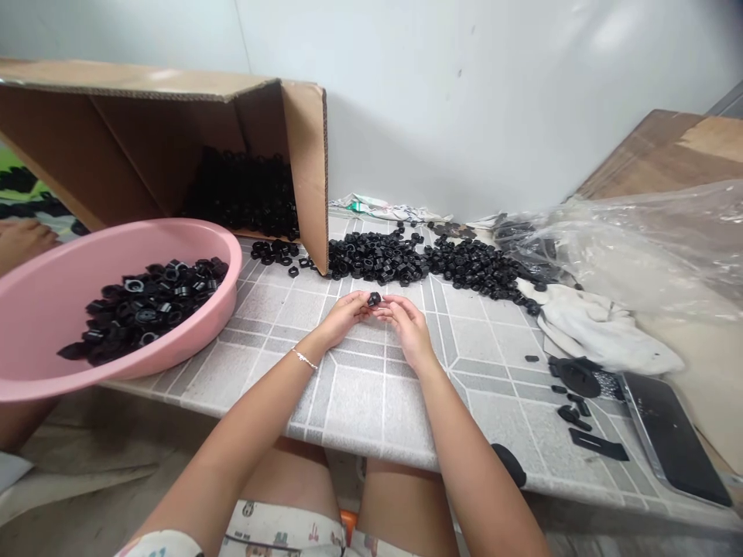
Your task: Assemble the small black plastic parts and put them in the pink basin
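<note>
A small black plastic ring-like part point(374, 298) is pinched in the fingertips of my left hand point(347, 316), above the middle of the table. My right hand point(409, 325) is just beside it, fingers curled together with their tips near the part; whether they grip anything is hidden. Behind my hands lies a heap of black ring-shaped parts point(377, 257). To its right is a second heap of small black pieces point(476, 267). A pink basin point(232, 267) on the left holds many similar black parts point(156, 305).
A cardboard box point(307, 155) lies on its side at the back left, black parts inside. On the right are a white cloth point(604, 329), clear plastic film point(650, 240), a phone point(676, 437) and loose black pieces point(574, 418). Another person's hand point(26, 240) shows at far left.
</note>
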The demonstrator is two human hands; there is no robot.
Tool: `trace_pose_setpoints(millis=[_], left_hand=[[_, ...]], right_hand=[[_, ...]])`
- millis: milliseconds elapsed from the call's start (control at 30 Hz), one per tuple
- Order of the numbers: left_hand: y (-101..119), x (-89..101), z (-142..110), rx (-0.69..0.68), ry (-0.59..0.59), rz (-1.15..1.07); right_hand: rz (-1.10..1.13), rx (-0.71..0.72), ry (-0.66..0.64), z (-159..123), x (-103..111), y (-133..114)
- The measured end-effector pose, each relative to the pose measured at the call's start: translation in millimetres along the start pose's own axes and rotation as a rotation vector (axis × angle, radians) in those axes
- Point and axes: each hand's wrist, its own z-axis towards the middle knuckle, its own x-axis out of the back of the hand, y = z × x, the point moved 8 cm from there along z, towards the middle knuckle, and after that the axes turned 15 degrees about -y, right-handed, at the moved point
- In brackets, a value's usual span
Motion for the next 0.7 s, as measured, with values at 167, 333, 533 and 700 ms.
trace_pose_setpoints(millis=[167, 333, 533, 700], left_hand=[[0.2, 0.0, 1.3, -0.021, -0.02, -0.013], [-1.4, 2.5, 1.3, -0.006, 0.001, -0.035], [0.6, 1.5, 0.9, -0.024, -0.001, -0.036], [0.6, -1.0, 0.7, -0.027, -0.02, 0.009]], right_hand=[[0.009, -0.018, -0.014, -0.2, -1.6, 2.1], [0.031, -0.019, -0.005, -0.7, -0.9, 1.3], [0.057, -0.015, -0.001, -1.7, -2.7, 0.1], [0.108, -0.043, 0.082, -3.4, 1.0, 3.9]])
